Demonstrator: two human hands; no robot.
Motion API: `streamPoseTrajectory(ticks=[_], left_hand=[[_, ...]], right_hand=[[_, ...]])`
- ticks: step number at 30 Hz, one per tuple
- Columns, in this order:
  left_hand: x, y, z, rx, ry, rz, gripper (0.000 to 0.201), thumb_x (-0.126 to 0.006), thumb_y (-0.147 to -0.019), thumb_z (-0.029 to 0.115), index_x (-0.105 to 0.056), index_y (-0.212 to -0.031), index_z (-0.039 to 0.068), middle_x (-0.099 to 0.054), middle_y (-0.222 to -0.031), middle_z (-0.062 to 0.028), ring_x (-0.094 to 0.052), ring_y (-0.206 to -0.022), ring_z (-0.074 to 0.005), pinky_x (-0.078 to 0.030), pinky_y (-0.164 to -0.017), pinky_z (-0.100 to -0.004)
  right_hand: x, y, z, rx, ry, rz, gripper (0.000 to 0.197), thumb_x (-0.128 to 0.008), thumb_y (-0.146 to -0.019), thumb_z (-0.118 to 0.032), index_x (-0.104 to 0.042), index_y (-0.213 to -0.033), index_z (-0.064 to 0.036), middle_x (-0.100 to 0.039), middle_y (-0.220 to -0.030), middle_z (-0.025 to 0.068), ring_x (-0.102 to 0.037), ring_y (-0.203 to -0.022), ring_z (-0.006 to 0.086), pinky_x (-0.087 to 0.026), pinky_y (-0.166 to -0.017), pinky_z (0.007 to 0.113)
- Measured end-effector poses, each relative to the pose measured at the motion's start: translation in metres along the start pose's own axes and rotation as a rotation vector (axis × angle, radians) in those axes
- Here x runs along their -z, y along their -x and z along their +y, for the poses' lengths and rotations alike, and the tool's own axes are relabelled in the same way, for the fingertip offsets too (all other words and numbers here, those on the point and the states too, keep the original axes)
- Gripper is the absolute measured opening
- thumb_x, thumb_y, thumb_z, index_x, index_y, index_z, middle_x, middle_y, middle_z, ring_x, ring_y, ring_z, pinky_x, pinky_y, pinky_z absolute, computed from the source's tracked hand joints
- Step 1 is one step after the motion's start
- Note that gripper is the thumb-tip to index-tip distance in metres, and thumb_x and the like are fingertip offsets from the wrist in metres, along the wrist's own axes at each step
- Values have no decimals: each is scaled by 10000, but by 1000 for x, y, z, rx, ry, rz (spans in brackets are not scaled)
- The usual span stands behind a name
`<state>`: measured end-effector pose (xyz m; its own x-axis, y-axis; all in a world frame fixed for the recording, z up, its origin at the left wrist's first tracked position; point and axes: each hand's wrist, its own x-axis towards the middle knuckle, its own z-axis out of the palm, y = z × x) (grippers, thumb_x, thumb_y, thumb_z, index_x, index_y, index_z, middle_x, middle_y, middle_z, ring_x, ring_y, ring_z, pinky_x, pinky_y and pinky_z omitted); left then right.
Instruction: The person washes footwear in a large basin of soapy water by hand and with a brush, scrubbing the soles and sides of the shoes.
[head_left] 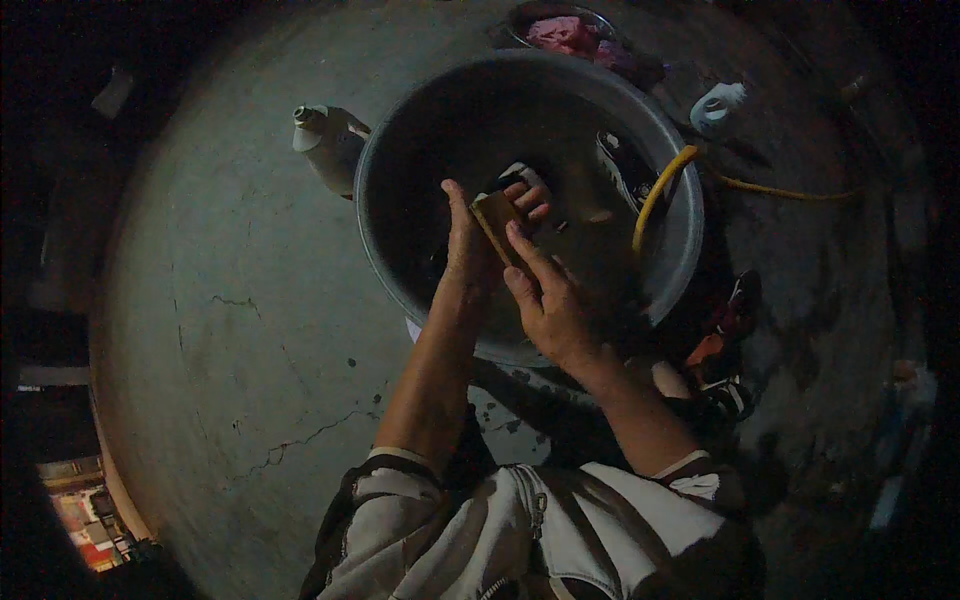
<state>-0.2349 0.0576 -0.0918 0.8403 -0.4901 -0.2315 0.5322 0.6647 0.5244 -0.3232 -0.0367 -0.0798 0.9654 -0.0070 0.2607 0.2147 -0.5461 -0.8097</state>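
Note:
My left hand (468, 245) is closed round a flat yellowish-brown block (495, 222), its thumb pointing up and its fingertips curling over the far side. Whether the block is a soap bar or the back of a brush cannot be made out. My right hand (555, 310) has its thumb and index finger against the block's right side and lower end. Both hands are over a large grey round basin (372, 225). Just beyond the fingers lies a white and dark thing (522, 175), perhaps a shoe. A dark shoe with pale trim (622, 168) leans inside the basin's right wall.
A yellow hose (660, 190) hangs over the basin's right rim. A pale jug (328, 145) stands on the left, a white bottle (715, 105) at the far right. Behind the basin is a bowl with pink cloth (562, 35). Dark shoes (735, 395) lie on the right floor.

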Motion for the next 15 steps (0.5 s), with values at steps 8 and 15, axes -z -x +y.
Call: streamPoseTrajectory(ticks=[8,15], left_hand=[[-25,1,-24,-8,-239,-18,801,-186,-729,709,-463,-1054,31,-530,-1009,-123,-518,-813,-218,-428,-713,-316],[-40,13,-14,154,-553,156,751,-155,-731,717,-521,-872,77,-490,-711,-19,-415,-626,-118,-280,-530,-212]], right_hand=[[8,-25,26,-70,-150,152,356,-454,-843,-193,-445,-1180,-80,-491,-1131,159,-465,-1052,265,-372,-863,319],[47,-49,45,-113,-144,548,427,-494,-830,-250,-414,-1172,-7,-516,-1015,123,-502,-901,174,-394,-784,272]])
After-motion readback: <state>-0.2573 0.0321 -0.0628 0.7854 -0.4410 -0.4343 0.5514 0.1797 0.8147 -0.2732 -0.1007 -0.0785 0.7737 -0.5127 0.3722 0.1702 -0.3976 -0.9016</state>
